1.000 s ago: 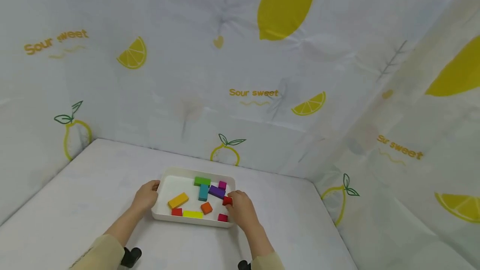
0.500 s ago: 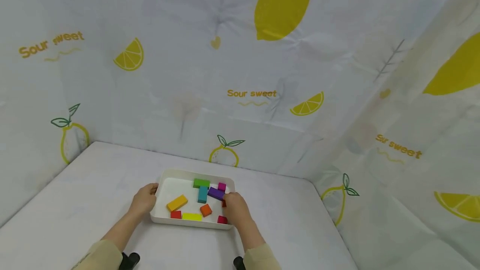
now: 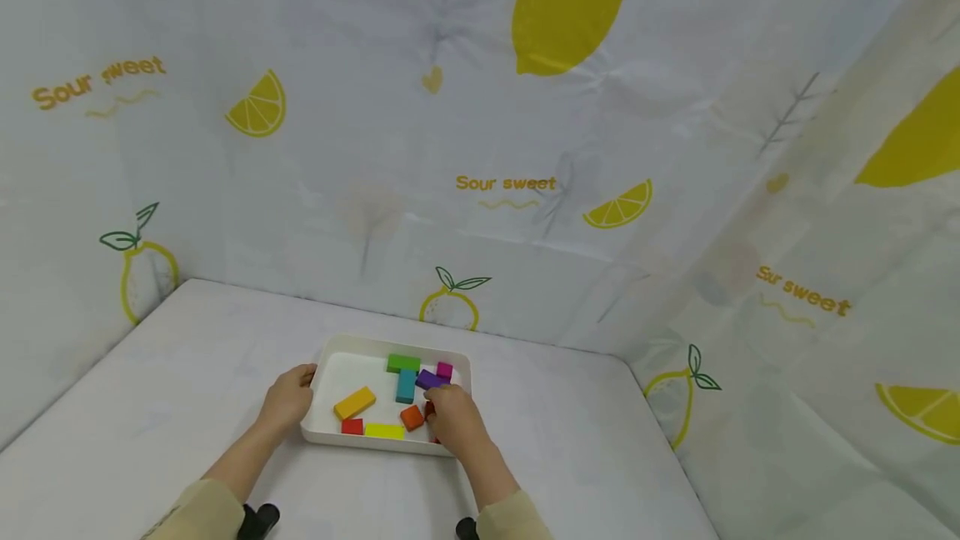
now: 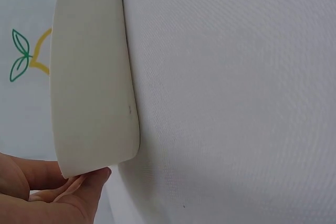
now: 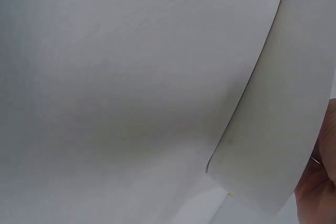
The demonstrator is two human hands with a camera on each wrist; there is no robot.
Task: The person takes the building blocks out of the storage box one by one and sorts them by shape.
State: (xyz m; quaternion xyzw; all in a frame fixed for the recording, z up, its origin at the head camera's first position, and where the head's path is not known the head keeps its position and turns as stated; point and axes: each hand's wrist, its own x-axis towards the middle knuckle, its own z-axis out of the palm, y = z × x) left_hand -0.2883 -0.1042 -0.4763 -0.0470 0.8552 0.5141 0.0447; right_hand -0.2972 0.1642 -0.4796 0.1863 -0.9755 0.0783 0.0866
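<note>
Your left hand (image 3: 287, 401) clamps its fingers on the tray's (image 3: 360, 372) left end, likely steadying it while your right hand (image 3: 457, 422) pinches a red block (image 3: 430, 409) inside.

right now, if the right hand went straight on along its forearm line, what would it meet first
Probably the purple block, just beyond the right hand in the head view. Depth is unclear, so the hand might pass above it.
</note>
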